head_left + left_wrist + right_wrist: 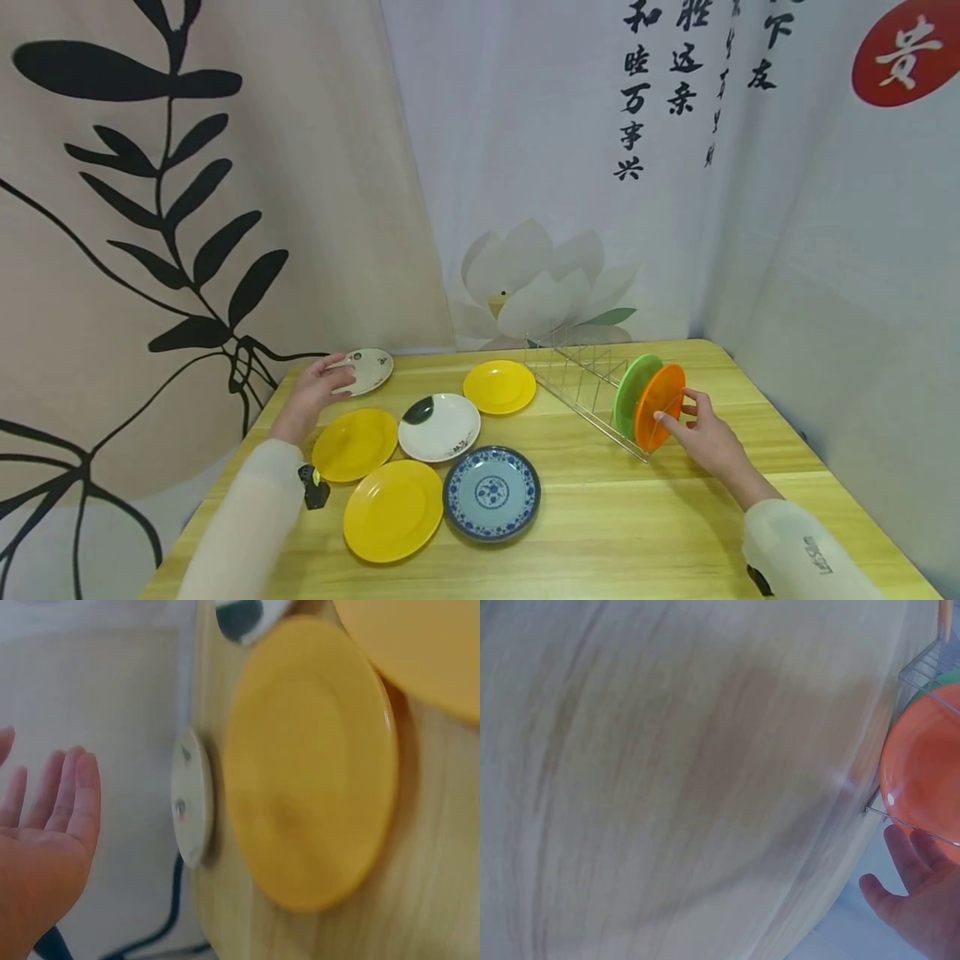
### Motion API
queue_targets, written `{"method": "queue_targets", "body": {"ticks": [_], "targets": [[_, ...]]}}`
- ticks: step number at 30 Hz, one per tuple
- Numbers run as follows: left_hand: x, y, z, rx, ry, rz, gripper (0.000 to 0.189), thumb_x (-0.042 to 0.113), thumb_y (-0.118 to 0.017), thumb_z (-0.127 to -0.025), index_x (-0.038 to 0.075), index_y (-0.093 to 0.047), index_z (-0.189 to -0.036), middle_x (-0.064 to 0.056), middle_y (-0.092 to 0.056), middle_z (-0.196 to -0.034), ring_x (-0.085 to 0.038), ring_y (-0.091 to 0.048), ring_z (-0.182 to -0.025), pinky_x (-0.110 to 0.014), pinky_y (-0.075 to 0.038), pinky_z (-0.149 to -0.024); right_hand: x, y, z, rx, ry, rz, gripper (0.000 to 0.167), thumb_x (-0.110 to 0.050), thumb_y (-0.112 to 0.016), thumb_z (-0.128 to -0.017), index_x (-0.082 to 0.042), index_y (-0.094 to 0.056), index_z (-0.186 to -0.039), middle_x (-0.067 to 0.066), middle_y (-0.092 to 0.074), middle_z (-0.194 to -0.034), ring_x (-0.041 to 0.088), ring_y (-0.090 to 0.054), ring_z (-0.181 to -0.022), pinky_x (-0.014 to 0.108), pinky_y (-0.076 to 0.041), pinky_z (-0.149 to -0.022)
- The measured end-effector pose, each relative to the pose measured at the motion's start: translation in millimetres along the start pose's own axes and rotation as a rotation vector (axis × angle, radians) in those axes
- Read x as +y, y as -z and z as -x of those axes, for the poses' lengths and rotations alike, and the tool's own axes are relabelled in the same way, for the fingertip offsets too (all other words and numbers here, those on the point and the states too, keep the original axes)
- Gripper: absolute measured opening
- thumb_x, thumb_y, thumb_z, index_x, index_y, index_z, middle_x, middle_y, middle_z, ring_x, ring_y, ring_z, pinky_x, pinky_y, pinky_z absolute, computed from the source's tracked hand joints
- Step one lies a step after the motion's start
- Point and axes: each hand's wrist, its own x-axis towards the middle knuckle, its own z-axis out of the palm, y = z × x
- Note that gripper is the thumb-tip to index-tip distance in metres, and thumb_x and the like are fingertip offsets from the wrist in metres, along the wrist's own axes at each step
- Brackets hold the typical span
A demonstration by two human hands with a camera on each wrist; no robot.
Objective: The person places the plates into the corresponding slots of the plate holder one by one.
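The right hand (708, 437) was at the orange plate (654, 398), its fingers loosely bent and parted from the thumb, with a gap between them in the right wrist view; whether a fingertip touched the rim could not be told. The orange plate stood on edge at the near end of the wire rack (585, 414), just beside the green plate (628, 393), also upright.

The left hand (318, 390) was empty and open, fingers extended, beside the small white plate (373, 371) at the bench's far left edge. Lying flat on the bench (637, 537) between the hands were three yellow plates (393, 512), a white plate with a dark patch (446, 432) and a blue patterned plate (492, 493). A printed curtain (345, 208) hung behind.
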Motion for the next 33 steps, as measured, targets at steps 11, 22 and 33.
{"method": "queue_targets", "body": {"ticks": [11, 22, 33], "targets": [[-32.5, 48.6, 24.7, 0.031, 0.077, -0.045, 0.067, 0.025, -0.053, -0.104, 0.004, -0.020, -0.157, -0.027, -0.036, -0.149, -0.036, -0.045, -0.130, -0.046, -0.043, -0.107, -0.9, -0.4, 2.1, -0.006, -0.003, -0.005, 0.096, -0.065, -0.048, -0.095, 0.000, -0.009, -0.154, 0.035, -0.036, -0.147, 0.052, -0.046, -0.123, 0.063, -0.046, -0.091], [-65.9, 80.8, 40.5, 0.046, 0.202, -0.061, 0.074, 0.025, -0.060, -0.101, -0.001, -0.018, -0.156, -0.027, -0.043, -0.144, -0.009, -0.063, -0.098, -0.043, -0.049, -0.100, -1.1, 0.4, 2.1, -0.001, 0.002, -0.005, 0.097, -0.065, -0.048, -0.095, 0.001, -0.009, -0.154, 0.036, -0.036, -0.146, 0.052, -0.046, -0.123, 0.063, -0.046, -0.091], [-97.5, 77.0, 51.7, -0.015, 0.235, -0.032, 0.071, 0.016, -0.063, -0.098, -0.008, -0.022, -0.152, -0.024, -0.059, -0.127, -0.015, -0.066, -0.096, -0.037, -0.057, -0.086, -1.9, -0.2, 2.3, -0.002, 0.002, -0.016, 0.097, -0.065, -0.048, -0.095, 0.000, -0.009, -0.154, 0.036, -0.035, -0.146, 0.052, -0.046, -0.123, 0.063, -0.046, -0.091]]}}
